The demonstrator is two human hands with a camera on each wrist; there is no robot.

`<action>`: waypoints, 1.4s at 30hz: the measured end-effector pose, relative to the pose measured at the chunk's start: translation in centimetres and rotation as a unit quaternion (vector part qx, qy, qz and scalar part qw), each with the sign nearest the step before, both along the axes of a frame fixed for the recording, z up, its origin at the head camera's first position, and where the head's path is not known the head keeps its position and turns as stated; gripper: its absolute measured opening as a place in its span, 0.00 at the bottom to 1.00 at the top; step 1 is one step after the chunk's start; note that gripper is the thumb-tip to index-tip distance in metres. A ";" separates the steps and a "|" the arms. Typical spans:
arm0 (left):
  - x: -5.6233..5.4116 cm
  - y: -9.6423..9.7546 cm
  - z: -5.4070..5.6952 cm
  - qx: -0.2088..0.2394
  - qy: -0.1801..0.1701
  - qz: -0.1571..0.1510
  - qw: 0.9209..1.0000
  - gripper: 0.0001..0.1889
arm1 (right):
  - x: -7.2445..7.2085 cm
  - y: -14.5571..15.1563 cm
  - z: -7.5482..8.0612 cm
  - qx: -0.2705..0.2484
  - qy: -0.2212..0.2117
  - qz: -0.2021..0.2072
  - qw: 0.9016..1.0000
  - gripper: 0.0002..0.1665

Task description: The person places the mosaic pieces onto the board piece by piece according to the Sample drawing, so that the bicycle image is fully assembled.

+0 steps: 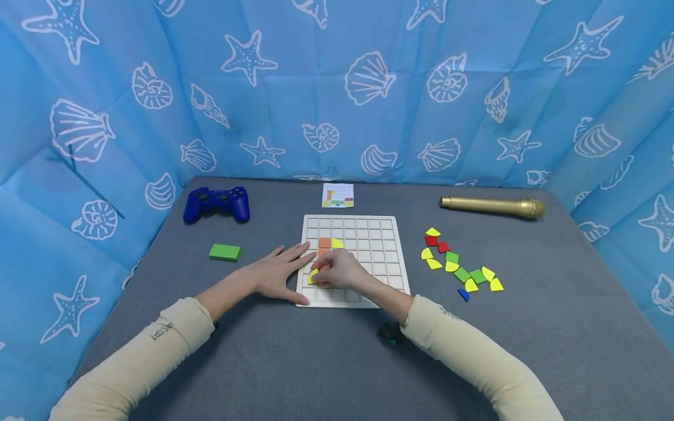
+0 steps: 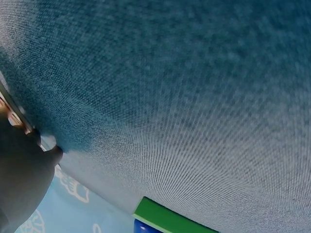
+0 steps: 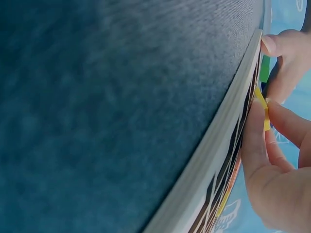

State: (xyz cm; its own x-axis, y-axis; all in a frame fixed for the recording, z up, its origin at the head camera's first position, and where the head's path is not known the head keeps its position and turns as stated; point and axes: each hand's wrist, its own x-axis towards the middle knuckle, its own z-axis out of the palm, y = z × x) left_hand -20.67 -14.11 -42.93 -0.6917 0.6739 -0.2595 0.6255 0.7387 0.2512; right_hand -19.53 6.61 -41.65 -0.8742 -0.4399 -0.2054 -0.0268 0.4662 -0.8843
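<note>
A white grid board [image 1: 376, 257] lies on the grey table. Orange square tiles [image 1: 325, 242] sit in its cells on the left, with a yellow quarter-circle tile [image 1: 337, 243] beside the upper one. My right hand [image 1: 339, 270] is over the lower left of the board. Between its thumb and fingers it pinches another yellow quarter-circle tile [image 3: 267, 116], which stands tilted at the grid. My left hand [image 1: 274, 275] rests with spread fingers along the board's left edge, its thumb by the near corner. The right hand hides several cells.
To the right lie loose yellow, red, green and blue tiles [image 1: 451, 266]. A pattern card [image 1: 337, 195] is behind the board. Farther out are a gold microphone [image 1: 492, 206], a blue game controller [image 1: 216, 204] and a green block [image 1: 224, 252].
</note>
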 end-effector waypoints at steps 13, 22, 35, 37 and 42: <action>0.1 0.1 0.2 0.001 -0.002 -0.001 1.000 0.56 | 0.3 0.0 0.6 0.057 0.015 0.008 0.998 0.07; 0.1 0.0 0.3 0.004 0.002 -0.008 1.000 0.56 | 0.4 -0.1 0.6 0.058 0.035 0.014 0.998 0.08; 0.1 0.0 0.3 0.007 -0.002 -0.008 1.000 0.56 | -1.2 1.2 1.3 0.011 -0.062 0.018 0.998 0.13; 0.1 0.0 0.3 0.002 -0.004 -0.006 1.000 0.56 | -1.5 1.5 1.4 -0.004 -0.075 0.033 0.997 0.16; 0.1 0.0 0.2 0.002 -0.002 -0.006 1.000 0.56 | -2.0 1.8 1.3 -0.025 -0.096 0.085 0.991 0.22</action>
State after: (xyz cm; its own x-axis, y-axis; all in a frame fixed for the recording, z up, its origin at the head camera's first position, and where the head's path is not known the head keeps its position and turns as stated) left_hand -20.59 -14.14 -42.74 -0.6829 0.6829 -0.2593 0.6334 0.7304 0.2556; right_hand -21.55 8.37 -40.34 -0.7337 -0.5908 -0.3356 0.0709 0.4246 -0.9026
